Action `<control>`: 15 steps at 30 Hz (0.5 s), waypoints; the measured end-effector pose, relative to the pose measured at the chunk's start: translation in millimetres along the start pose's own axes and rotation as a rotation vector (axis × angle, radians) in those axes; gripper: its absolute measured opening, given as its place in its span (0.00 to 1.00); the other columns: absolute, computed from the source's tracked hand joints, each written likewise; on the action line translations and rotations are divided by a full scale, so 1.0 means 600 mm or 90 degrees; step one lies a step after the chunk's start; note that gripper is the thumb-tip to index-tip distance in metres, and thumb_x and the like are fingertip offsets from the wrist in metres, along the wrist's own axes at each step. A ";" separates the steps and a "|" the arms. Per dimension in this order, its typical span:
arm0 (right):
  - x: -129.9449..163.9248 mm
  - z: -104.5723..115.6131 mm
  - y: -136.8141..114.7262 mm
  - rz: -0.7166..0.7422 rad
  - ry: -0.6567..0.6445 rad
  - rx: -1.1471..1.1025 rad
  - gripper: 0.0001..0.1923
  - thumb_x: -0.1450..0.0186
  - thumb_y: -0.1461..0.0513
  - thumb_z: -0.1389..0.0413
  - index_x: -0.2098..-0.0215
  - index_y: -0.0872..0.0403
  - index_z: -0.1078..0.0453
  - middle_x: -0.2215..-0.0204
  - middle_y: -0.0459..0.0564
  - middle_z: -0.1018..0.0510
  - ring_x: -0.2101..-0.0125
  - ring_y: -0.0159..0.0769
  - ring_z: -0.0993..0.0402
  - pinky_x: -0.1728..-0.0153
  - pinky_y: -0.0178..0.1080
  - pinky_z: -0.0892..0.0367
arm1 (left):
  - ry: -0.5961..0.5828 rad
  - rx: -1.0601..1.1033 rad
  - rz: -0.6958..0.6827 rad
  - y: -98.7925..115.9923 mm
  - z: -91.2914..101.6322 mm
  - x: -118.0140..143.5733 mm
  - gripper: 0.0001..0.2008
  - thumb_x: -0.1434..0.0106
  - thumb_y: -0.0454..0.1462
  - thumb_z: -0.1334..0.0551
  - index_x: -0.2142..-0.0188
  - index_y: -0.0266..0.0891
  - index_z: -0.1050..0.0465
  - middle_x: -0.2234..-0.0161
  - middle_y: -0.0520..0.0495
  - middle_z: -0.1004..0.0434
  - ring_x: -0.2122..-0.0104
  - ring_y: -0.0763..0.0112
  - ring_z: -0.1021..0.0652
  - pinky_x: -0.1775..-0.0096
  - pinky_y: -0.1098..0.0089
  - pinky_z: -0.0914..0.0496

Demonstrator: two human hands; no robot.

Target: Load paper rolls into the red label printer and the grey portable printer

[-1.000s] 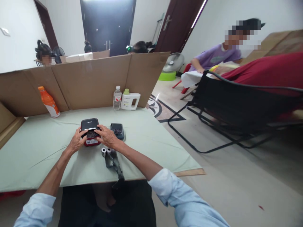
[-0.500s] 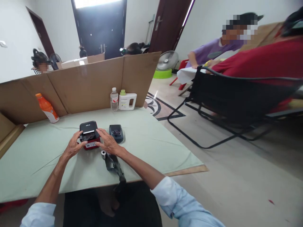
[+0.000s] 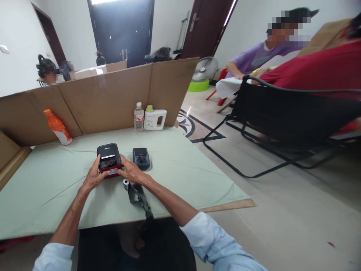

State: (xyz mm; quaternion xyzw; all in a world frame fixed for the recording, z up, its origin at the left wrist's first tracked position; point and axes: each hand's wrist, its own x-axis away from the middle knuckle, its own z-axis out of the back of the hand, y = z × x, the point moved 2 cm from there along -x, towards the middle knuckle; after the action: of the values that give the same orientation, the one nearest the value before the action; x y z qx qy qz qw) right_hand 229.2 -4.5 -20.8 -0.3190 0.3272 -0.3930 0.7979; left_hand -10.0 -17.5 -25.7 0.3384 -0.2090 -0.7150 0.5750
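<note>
While bracing the small black-and-red printer (image 3: 108,160) from both sides, keeps it steady on the pale green table cover (image 3: 175,169), a little left of centre and near the front half of the table. Left hand (image 3: 94,177) cups the printer's near-left corner, fingers curled against its side and thumb lying along the front edge; right hand (image 3: 132,173) presses in from the near-right corner, fingers spread and bent over the red base, so looks like a two-sided clamp rather than a lift. Seems placed flat so the open top, with its dark cavity, faces upward and stays reachable. Both forearms angle inward from the rolled pale-blue sleeves, wrists low and close to the cloth, elbows out beyond the table edge. Just behind the right wrist lies a small white paper roll (image 3: 125,183) beside a dark strap (image 3: 139,197) trailing off the front edge. Just right of the printer rests a second dark device (image 3: 141,158), apart from either hand. Farther back, against the cardboard screen (image 3: 113,98), stand an orange bottle (image 3: 58,127), a clear water bottle (image 3: 138,117) and a white jug (image 3: 155,119), well apart from the hands.
</note>
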 end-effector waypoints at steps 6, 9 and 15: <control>0.004 0.003 -0.012 -0.022 -0.028 0.013 0.33 0.33 0.61 0.40 0.32 0.53 0.42 0.48 0.57 0.20 0.50 0.50 0.23 0.50 0.47 0.30 | 0.049 0.026 0.016 0.004 -0.022 0.008 0.52 0.45 0.43 0.27 0.26 0.37 0.48 0.31 0.32 0.36 0.33 0.46 0.32 0.33 0.48 0.38; -0.004 0.002 -0.033 -0.005 -0.038 0.021 0.28 0.32 0.60 0.42 0.35 0.53 0.39 0.50 0.56 0.20 0.53 0.48 0.23 0.52 0.45 0.30 | 0.076 0.037 0.022 0.006 -0.002 0.014 0.52 0.46 0.42 0.26 0.27 0.36 0.48 0.31 0.32 0.36 0.33 0.47 0.31 0.33 0.49 0.38; -0.061 -0.054 -0.106 0.063 -0.080 0.015 0.31 0.32 0.52 0.40 0.36 0.56 0.41 0.50 0.58 0.20 0.54 0.48 0.22 0.53 0.44 0.29 | 0.128 0.062 0.032 -0.014 0.120 0.046 0.53 0.46 0.47 0.25 0.27 0.37 0.47 0.32 0.33 0.34 0.35 0.48 0.28 0.35 0.51 0.34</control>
State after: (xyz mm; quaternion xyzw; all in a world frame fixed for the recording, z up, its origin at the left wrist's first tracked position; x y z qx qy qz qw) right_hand 160.0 -12.9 19.3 -0.3172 0.2872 -0.3360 0.8391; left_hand -70.9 -48.5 10.6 0.4305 -0.1934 -0.6520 0.5935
